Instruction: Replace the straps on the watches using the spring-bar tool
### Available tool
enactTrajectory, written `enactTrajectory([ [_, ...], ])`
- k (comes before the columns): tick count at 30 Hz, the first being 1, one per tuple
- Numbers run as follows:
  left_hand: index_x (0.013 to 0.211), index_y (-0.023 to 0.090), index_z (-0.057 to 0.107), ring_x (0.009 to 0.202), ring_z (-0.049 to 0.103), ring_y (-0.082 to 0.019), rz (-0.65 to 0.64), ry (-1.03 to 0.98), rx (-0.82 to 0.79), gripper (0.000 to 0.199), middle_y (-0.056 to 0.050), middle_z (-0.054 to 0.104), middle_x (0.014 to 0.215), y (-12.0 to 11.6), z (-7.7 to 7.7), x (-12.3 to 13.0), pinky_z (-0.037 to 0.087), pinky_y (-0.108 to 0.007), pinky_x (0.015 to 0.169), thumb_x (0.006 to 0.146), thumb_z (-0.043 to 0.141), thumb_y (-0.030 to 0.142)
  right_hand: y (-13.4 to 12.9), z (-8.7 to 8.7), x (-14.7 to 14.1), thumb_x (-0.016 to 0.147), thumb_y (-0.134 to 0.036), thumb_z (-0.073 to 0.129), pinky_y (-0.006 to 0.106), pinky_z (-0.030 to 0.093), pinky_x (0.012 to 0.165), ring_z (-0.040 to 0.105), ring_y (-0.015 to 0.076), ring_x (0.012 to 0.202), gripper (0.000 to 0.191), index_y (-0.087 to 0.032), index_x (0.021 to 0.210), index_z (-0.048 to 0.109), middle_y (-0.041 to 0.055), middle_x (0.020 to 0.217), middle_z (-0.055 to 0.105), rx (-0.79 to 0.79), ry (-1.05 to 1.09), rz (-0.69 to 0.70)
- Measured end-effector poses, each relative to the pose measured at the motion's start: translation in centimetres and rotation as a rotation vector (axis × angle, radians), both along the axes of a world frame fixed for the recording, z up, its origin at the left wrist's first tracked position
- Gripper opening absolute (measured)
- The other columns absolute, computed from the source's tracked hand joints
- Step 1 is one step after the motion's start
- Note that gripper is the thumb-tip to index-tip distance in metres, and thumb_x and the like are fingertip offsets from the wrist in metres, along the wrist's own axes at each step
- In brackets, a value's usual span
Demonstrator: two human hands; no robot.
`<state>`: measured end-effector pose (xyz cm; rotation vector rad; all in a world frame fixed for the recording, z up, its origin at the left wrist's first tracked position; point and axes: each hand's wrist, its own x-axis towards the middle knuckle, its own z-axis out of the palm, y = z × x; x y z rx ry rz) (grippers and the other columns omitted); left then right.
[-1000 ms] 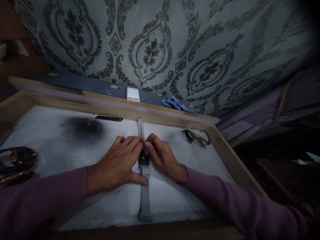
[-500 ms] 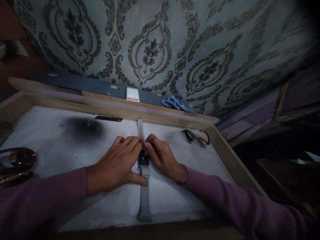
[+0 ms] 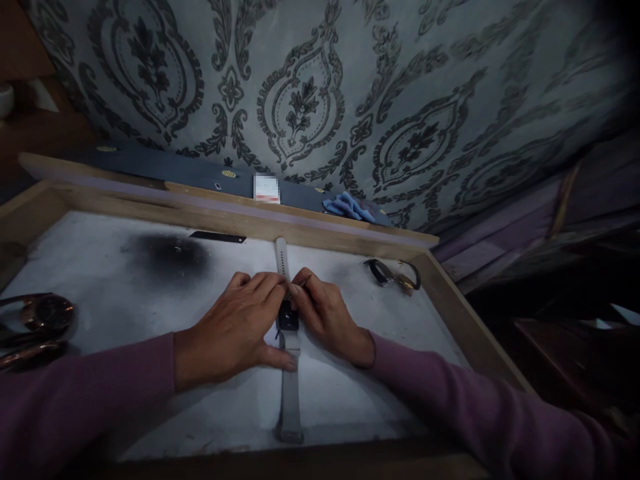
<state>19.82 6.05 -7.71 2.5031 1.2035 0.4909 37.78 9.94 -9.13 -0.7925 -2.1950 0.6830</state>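
Observation:
A smartwatch (image 3: 288, 316) with a small dark screen lies on the white bottom of a shallow wooden tray, its pale grey strap (image 3: 291, 400) stretched out lengthwise. My left hand (image 3: 240, 327) steadies it from the left, fingertips at the upper end of the watch case and thumb across the lower strap. On the other side, my right hand (image 3: 323, 310) is closed in a pinch where the upper strap (image 3: 281, 257) meets the case. Something thin and dark shows at its fingertips, too small to name. The fingers partly hide that joint.
A dark blade (image 3: 219, 237) lies by the tray's back wall (image 3: 150, 205). Wristwatches (image 3: 53, 312) lie at the left, and more watches (image 3: 383, 272) at the back right. Behind the back wall are a blue cloth (image 3: 349, 206) and a small white box (image 3: 267, 188).
Almost nothing differs. Both hands stay on the smartwatch in the same place; the whole view has shifted very slightly.

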Motion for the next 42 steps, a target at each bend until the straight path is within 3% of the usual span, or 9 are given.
enactTrajectory([
  [15, 0.107, 0.018, 0.052, 0.111, 0.053, -0.032, 0.004, -0.028, -0.018, 0.061, -0.010, 0.058, 0.117, 0.03, -0.19, -0.03, 0.038, -0.047, 0.091, 0.071, 0.071, 0.064, 0.01, -0.02, 0.05, 0.098, -0.023, 0.041, 0.021, 0.039, 0.049, 0.047, 0.0098, 0.050, 0.015, -0.021, 0.084, 0.044, -0.0040, 0.063, 0.048, 0.019, -0.021, -0.004],
  [29, 0.106, 0.017, 0.051, 0.110, 0.054, -0.032, 0.004, 0.019, -0.018, 0.066, -0.012, 0.058, 0.119, 0.04, 0.11, 0.09, 0.039, -0.045, 0.090, 0.065, 0.077, 0.061, 0.02, 0.02, 0.00, 0.097, -0.019, 0.043, 0.021, 0.037, 0.050, 0.046, 0.0101, 0.050, 0.014, -0.021, 0.083, 0.044, -0.0045, 0.062, 0.046, 0.029, -0.013, -0.009],
  [42, 0.107, 0.018, 0.052, 0.112, 0.052, -0.032, 0.011, -0.015, -0.031, 0.062, -0.009, 0.058, 0.116, 0.05, -0.14, -0.02, 0.038, -0.046, 0.091, 0.071, 0.071, 0.064, 0.02, -0.05, 0.07, 0.098, -0.021, 0.041, 0.020, 0.037, 0.049, 0.045, 0.0088, 0.050, 0.014, -0.020, 0.084, 0.044, -0.0045, 0.063, 0.046, 0.017, 0.000, 0.004],
])
